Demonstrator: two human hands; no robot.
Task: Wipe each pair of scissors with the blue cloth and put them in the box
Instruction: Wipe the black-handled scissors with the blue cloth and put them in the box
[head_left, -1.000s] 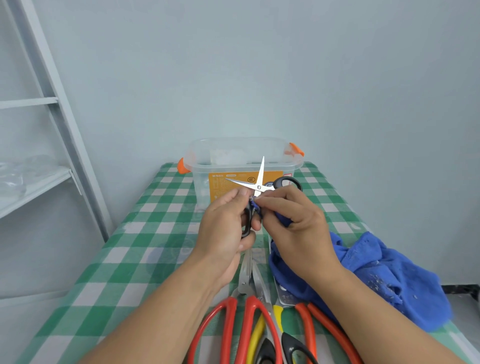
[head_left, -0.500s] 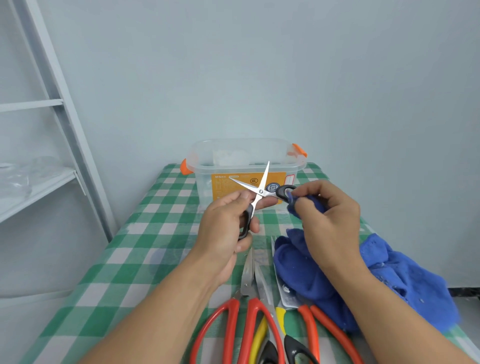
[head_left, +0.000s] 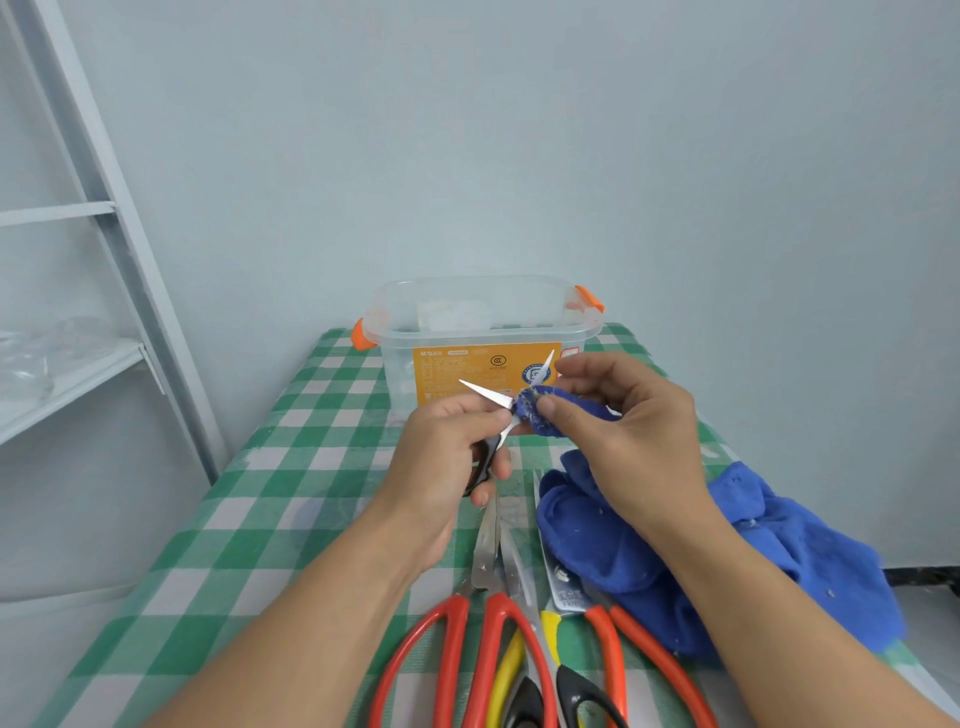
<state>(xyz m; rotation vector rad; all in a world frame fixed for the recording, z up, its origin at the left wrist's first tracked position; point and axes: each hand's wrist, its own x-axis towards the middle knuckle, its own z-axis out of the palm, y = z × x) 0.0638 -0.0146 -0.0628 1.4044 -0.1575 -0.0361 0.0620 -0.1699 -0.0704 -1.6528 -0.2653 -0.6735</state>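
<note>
My left hand (head_left: 447, 457) grips the black handle of a small pair of scissors (head_left: 488, 396), whose blades stand spread apart in front of the box. My right hand (head_left: 628, 426) pinches a fold of the blue cloth (head_left: 675, 551) around the scissors' pivot and right blade. The rest of the cloth trails down to the table at the right. The clear plastic box (head_left: 483, 332) with orange latches and an orange label stands open at the far end of the table.
Several larger scissors lie at the near edge: a red-handled pair (head_left: 467, 639), a yellow and black pair (head_left: 524, 675) and an orange-handled pair (head_left: 613, 639) partly under the cloth. The table has a green checked cover (head_left: 291, 467). A grey shelf frame (head_left: 104, 218) stands at the left.
My right hand brought the cloth from the outer black handle loop in to the pivot and blades. The scissors tilted, the blades now pointing left and up.
</note>
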